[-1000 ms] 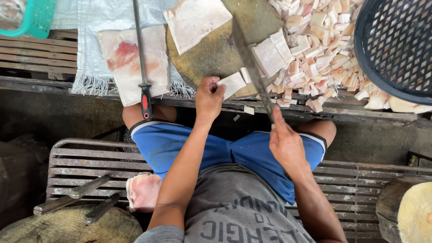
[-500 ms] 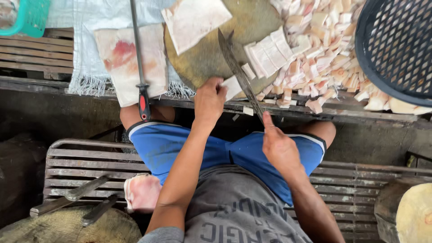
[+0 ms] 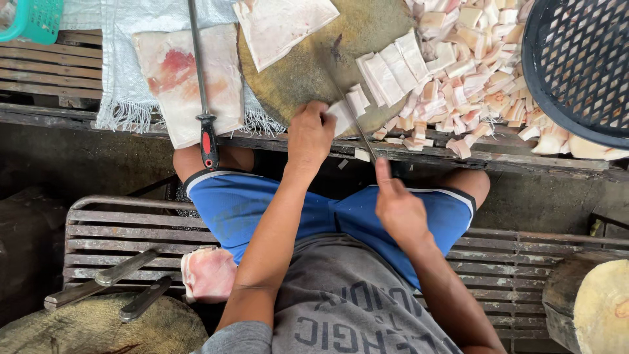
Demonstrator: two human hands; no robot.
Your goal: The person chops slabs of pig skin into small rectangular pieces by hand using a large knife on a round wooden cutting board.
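Your left hand (image 3: 311, 134) pins a fat strip (image 3: 342, 115) on the round chopping block (image 3: 308, 72); your right hand (image 3: 398, 208) grips the knife (image 3: 357, 124) slicing it.

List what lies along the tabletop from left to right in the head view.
Teal basket → pale meat slab → sharpening steel → round chopping block → pile of cut pieces → black basket.
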